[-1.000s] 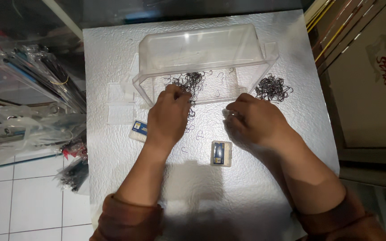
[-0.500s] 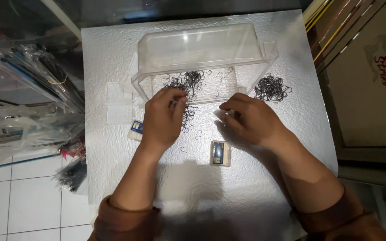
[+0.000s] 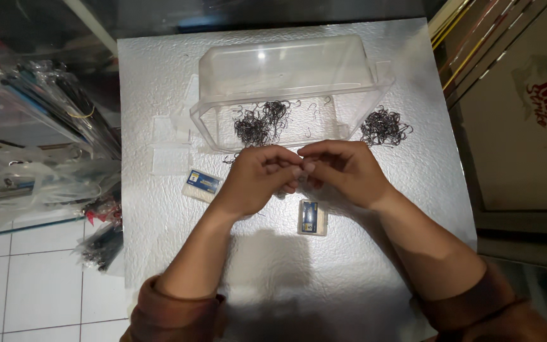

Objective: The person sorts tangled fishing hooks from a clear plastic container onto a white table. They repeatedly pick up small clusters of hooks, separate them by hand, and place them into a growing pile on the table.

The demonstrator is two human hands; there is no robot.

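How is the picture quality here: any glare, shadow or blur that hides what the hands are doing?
Head view: sharp overall, lit from above. A small glare spot sits on the clear plastic box. The forearms throw a soft shadow on the white table. The left hand and right hand meet fingertip to fingertip, hiding whatever lies between them. The corners fall dark.

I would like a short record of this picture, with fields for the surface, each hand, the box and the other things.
surface: white textured table
left hand: fingertips meet the right hand's, in front of the box
right hand: fingers pinched; what they hold is too small to tell
box: clear plastic box, small dark hooks inside
beside box: pile of hooks, to the right
packets: small packet under the hands; another to the left
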